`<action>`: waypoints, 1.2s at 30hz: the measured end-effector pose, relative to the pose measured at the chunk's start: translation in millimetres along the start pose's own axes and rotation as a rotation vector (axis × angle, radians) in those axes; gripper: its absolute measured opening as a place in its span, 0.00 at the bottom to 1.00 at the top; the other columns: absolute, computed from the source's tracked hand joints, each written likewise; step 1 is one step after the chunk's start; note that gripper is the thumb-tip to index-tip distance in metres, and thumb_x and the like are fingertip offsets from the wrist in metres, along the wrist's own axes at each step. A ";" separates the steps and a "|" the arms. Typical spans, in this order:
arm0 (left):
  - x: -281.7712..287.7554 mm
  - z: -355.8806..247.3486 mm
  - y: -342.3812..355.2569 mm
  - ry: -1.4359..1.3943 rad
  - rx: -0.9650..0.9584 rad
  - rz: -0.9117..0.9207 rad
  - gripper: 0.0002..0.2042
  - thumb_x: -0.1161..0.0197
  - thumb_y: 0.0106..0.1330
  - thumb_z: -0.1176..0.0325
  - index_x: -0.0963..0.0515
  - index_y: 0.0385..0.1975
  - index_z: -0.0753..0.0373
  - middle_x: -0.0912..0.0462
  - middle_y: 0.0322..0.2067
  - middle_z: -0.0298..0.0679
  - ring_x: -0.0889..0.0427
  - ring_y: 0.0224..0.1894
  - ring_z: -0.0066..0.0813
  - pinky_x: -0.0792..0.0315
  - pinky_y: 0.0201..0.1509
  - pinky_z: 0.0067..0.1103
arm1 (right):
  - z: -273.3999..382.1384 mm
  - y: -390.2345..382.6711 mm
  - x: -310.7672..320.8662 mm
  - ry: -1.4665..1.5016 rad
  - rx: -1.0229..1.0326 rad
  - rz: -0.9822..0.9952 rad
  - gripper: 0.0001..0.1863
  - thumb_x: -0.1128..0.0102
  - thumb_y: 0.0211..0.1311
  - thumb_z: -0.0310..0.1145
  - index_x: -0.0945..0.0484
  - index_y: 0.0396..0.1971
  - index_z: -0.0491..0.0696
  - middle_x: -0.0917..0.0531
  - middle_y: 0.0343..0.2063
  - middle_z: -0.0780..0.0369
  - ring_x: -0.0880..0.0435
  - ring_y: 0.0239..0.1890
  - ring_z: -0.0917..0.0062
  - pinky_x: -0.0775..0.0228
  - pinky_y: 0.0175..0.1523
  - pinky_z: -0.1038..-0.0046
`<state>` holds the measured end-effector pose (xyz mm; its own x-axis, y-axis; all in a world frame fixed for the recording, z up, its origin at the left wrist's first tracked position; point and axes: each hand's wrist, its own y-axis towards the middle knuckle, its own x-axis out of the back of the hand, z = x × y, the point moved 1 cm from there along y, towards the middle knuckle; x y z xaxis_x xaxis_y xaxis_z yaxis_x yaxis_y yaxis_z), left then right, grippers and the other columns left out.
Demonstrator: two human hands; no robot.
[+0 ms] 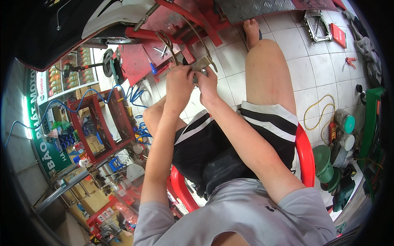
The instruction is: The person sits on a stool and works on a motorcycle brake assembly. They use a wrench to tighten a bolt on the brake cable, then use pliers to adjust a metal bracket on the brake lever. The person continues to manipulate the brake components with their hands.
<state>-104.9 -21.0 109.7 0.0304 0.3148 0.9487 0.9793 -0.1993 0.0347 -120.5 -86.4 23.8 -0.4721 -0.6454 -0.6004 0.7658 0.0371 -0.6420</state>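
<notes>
Both my hands meet in front of me, above the tiled floor and beside a red metal platform (133, 61). My left hand (179, 80) is closed, its fingers bent around the near side of a flat, dull metal part (202, 64). Closed on the same part from the other side is my right hand (207, 83). The fingers hide much of it, so I cannot tell its exact kind. Just beyond the left hand rises a brownish curved metal piece (165, 40); whether it joins the held part is unclear. A blue-handled screwdriver (153, 68) and a spanner (163, 51) lie on the platform.
A motorcycle (111, 24) stands at the upper left, above the platform. A blue coiled hose (137, 96) hangs by a red rack (96, 123). To the right are a metal frame (317, 26), a yellow cord (314, 107) and green buckets (323, 164). I sit on a red chair (304, 156).
</notes>
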 end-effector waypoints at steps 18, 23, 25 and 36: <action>-5.0 -4.7 -4.5 -0.033 -0.038 -0.028 0.06 0.42 0.56 0.77 0.22 0.30 0.71 0.22 0.32 0.50 0.24 0.38 0.51 0.31 0.42 0.36 | -7.9 3.4 0.7 -0.017 0.012 -0.024 0.14 0.48 0.58 0.16 0.26 0.45 0.40 0.22 0.36 0.63 0.24 0.37 0.80 0.32 0.43 0.77; -5.4 -7.2 -3.3 0.001 0.036 -0.095 0.06 0.42 0.54 0.78 0.21 0.31 0.70 0.22 0.32 0.49 0.24 0.37 0.50 0.31 0.42 0.37 | -3.3 3.2 3.7 -0.042 0.010 0.033 0.14 0.50 0.60 0.16 0.26 0.45 0.40 0.21 0.37 0.62 0.23 0.37 0.80 0.30 0.42 0.78; -8.1 0.2 -4.2 -0.004 0.044 -0.038 0.06 0.42 0.54 0.79 0.21 0.31 0.70 0.22 0.33 0.48 0.25 0.38 0.50 0.31 0.42 0.37 | -4.8 3.4 2.3 -0.038 0.025 0.017 0.13 0.51 0.60 0.16 0.26 0.44 0.40 0.21 0.37 0.62 0.23 0.36 0.81 0.30 0.41 0.78; -3.9 1.4 -5.9 -0.055 -0.058 -0.067 0.08 0.42 0.53 0.80 0.21 0.33 0.71 0.22 0.32 0.49 0.23 0.38 0.50 0.30 0.43 0.36 | -3.7 1.8 2.9 -0.037 0.025 0.019 0.12 0.51 0.60 0.16 0.26 0.43 0.41 0.22 0.36 0.63 0.24 0.36 0.82 0.31 0.41 0.78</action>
<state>-110.5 -19.8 105.4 -0.0227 0.3795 0.9249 0.9664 -0.2287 0.1175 -122.1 -85.4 19.1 -0.4411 -0.6726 -0.5941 0.7854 0.0310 -0.6183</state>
